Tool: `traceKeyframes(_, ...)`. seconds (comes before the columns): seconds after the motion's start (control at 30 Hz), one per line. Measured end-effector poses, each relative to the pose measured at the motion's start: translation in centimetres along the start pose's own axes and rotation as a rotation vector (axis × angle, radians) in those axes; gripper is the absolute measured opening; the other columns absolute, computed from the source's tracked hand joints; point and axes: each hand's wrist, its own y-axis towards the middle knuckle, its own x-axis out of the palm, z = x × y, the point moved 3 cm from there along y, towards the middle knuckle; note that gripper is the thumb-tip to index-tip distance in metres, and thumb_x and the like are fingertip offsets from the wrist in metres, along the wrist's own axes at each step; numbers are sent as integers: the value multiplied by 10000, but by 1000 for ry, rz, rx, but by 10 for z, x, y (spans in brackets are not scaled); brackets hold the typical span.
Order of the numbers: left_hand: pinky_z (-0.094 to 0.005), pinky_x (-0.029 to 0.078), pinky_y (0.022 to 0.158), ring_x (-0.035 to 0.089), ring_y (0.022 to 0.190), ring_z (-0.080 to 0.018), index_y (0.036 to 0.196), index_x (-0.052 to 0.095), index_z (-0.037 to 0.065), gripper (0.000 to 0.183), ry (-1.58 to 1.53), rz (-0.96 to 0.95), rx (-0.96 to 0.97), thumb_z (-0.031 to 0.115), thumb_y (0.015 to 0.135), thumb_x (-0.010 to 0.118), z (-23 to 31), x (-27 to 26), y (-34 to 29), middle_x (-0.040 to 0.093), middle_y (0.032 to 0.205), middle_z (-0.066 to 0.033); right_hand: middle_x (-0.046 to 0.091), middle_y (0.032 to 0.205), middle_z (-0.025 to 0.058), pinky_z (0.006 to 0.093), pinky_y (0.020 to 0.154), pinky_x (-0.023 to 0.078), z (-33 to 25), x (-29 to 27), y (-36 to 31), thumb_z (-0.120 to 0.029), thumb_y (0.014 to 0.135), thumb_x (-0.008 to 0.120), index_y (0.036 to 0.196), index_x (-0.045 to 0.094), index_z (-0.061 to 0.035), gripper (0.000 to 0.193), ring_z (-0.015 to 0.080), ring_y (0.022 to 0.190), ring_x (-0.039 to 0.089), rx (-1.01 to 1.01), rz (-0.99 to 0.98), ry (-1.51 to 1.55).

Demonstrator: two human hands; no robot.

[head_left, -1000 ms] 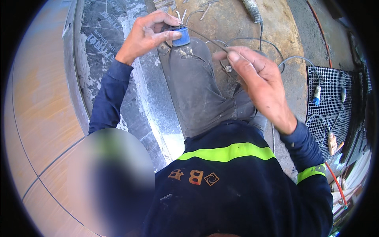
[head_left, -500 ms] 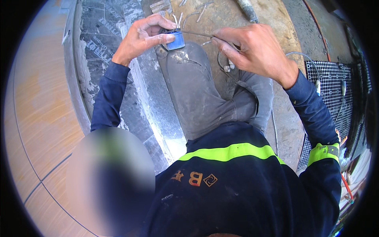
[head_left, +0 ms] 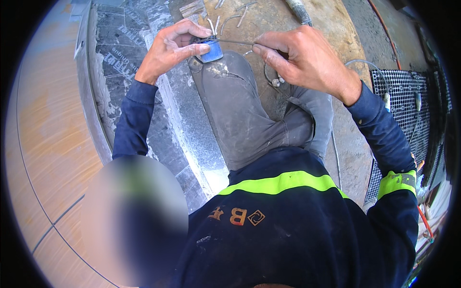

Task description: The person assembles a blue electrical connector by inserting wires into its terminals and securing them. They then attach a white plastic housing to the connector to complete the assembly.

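My left hand [head_left: 173, 48] is closed in a pinch, thumb and fingertip on a small blue piece [head_left: 212, 52] with a dark upper edge. Two short whitish wire ends [head_left: 213, 26] stick up beside that edge. From there a thin dark wire [head_left: 237, 42] runs across to my right hand [head_left: 307, 60], whose thumb and forefinger are pinched shut on its other end. Both hands are above the knee of my grey trousers [head_left: 230, 105]. Fingers hide part of the blue piece and the wire's end.
Several cut wire scraps [head_left: 242, 17] lie on the brown stone surface ahead. A thick grey hose end [head_left: 300, 12] is beyond my right hand. A grey cable with pale connectors [head_left: 276, 82] lies below that hand. Black grid matting [head_left: 406, 98] is at right, a tan slab [head_left: 53, 120] at left.
My right hand has shifted slightly left and up. The blue piece has tilted a little and sits slightly lower. Both grips stay the same.
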Motion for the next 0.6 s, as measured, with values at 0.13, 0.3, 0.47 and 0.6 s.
traceKeyframes(0.13,-390,603,1052,705,1177,-213,1155,730,3,256,21,16,-32,95,937,827,2,1,-3,691,1261,-101,706,745,161,439,587,522,-19,-14,15,-203,1017,670,1119,786,-66,206,345,606,661,-152,-178,-232)
traceKeyframes(0.3,-373,601,1051,699,1176,-201,1157,727,-5,258,3,30,-8,69,931,827,6,4,-4,680,1276,-99,699,711,122,430,602,514,0,-9,22,-218,1052,646,1090,795,-22,249,258,576,644,71,-154,204)
traceKeyframes(0.47,-357,616,1045,730,1153,-215,1157,741,1,268,-26,101,49,47,914,846,6,9,-6,715,1194,-88,745,806,50,305,466,373,7,0,19,-215,1086,603,1093,789,24,302,83,484,468,672,-236,697)
traceKeyframes(0.6,-379,618,1041,700,1179,-206,1137,729,-15,249,72,88,42,56,922,833,9,13,-9,686,1277,-110,572,677,-25,242,431,255,-10,1,10,-222,1103,566,1184,744,30,320,43,456,331,906,-86,1033)
